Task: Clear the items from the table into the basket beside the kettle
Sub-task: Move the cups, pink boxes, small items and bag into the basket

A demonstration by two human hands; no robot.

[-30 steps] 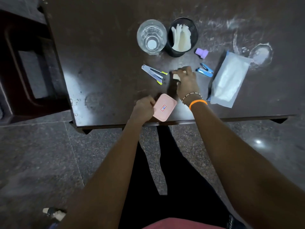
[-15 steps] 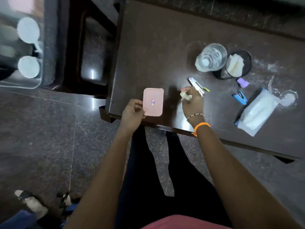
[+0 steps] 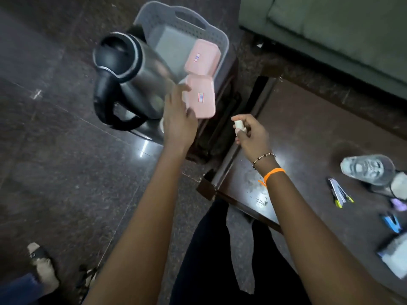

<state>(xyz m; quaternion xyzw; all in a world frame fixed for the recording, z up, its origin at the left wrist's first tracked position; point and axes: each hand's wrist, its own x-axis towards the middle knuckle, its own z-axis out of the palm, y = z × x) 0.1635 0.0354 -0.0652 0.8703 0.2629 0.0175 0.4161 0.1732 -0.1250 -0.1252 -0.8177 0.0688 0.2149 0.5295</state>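
My left hand (image 3: 179,119) was stretched out past the counter's left edge, its fingers (image 3: 184,88) loosely extended against a pink lidded box (image 3: 201,96). That box was flat and rounded at the corners, with a small red and blue label on its lid; it sat tilted at the near rim of the grey basket (image 3: 217,41). Motion blur kept me from telling whether I was pinching it or only touching its left edge, though the fingers looked straight rather than curled.

My right hand (image 3: 251,134) hovered above the counter's left edge, clenched round a small cream-white piece (image 3: 239,125) held between thumb and fingers. I could not make out what the piece was.

Beyond the left hand, a second pink box (image 3: 202,57) of the same kind lay inside the basket, against its right wall. The steel kettle (image 3: 132,79) with its black handle stood just beside the basket, on its left.

On the counter (image 3: 308,133), towards its right side, I saw an upturned glass (image 3: 367,169), a grey stapler with yellow tips (image 3: 339,192), a lilac cap (image 3: 398,204), a blue stapler (image 3: 392,222) and a white packet (image 3: 396,258), all well apart from either hand.
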